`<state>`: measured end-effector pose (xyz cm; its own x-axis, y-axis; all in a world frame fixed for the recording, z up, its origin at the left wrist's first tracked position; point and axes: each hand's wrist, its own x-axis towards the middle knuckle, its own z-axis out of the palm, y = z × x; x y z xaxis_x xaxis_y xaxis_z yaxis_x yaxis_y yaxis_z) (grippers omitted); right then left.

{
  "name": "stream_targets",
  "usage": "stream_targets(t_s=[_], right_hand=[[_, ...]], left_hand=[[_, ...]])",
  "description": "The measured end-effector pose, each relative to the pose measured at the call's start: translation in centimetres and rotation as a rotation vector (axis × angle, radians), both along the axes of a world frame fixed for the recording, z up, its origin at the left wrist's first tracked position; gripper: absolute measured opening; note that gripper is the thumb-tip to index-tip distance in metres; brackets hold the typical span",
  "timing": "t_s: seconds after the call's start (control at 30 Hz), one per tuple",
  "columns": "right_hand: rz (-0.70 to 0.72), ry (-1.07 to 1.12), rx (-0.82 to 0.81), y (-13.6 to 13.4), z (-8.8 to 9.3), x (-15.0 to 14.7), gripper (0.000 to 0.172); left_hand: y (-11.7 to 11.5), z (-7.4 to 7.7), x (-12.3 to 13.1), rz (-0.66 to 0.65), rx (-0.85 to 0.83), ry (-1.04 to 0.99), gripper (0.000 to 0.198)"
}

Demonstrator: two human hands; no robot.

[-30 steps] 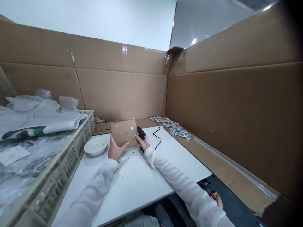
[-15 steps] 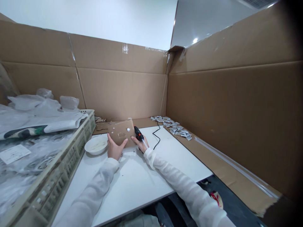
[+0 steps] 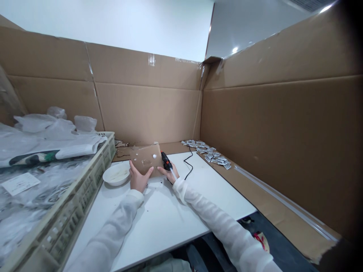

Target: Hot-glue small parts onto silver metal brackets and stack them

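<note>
A brown cardboard piece (image 3: 146, 155) with small white blobs on its face is held tilted up over the white board. My left hand (image 3: 138, 179) grips its lower left edge, thumb across the front. At the lower right corner, my right hand (image 3: 169, 172) has its thumb on the cardboard and also holds a black and orange glue gun (image 3: 166, 161). A clear stick comes out of the gun's near end. The white shallow bowl (image 3: 116, 175) stands just left of my left hand.
A pale plastic crate (image 3: 82, 194) full of clear bags fills the left side. Small silvery packets (image 3: 218, 160) lie at the back right, near a black cable (image 3: 188, 163). Tall cardboard walls (image 3: 150, 109) enclose the back and right. Clear strips (image 3: 283, 202) lie along the right.
The whole view has shifted very slightly. Both hands keep the same hold on the cardboard and the glue gun.
</note>
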<state>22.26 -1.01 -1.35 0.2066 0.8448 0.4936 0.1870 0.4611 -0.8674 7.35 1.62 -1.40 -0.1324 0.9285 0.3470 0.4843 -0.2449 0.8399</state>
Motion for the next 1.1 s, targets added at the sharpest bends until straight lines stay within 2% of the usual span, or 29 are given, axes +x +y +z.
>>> stream_targets(t_s=[0.27, 0.47, 0.63, 0.73, 1.1], right_hand=[[-0.019, -0.01, -0.002, 0.1, 0.0, 0.0, 0.049], [0.007, -0.005, 0.004, -0.1, 0.2, 0.0, 0.043], [-0.077, 0.021, -0.09, 0.1, -0.2, 0.3, 0.031], [-0.084, 0.06, -0.135, 0.4, -0.5, 0.4, 0.028], [-0.086, 0.043, -0.137, 0.3, -0.3, 0.4, 0.028]], left_hand=[[-0.1, 0.1, 0.1, 0.005, 0.002, 0.003, 0.107], [-0.1, 0.1, -0.1, -0.008, -0.006, -0.009, 0.109], [1.0, -0.7, -0.4, -0.101, 0.082, -0.164, 0.082], [1.6, -1.2, -0.5, -0.126, 0.135, -0.196, 0.075], [1.5, -1.1, -0.5, -0.107, 0.141, -0.193, 0.088]])
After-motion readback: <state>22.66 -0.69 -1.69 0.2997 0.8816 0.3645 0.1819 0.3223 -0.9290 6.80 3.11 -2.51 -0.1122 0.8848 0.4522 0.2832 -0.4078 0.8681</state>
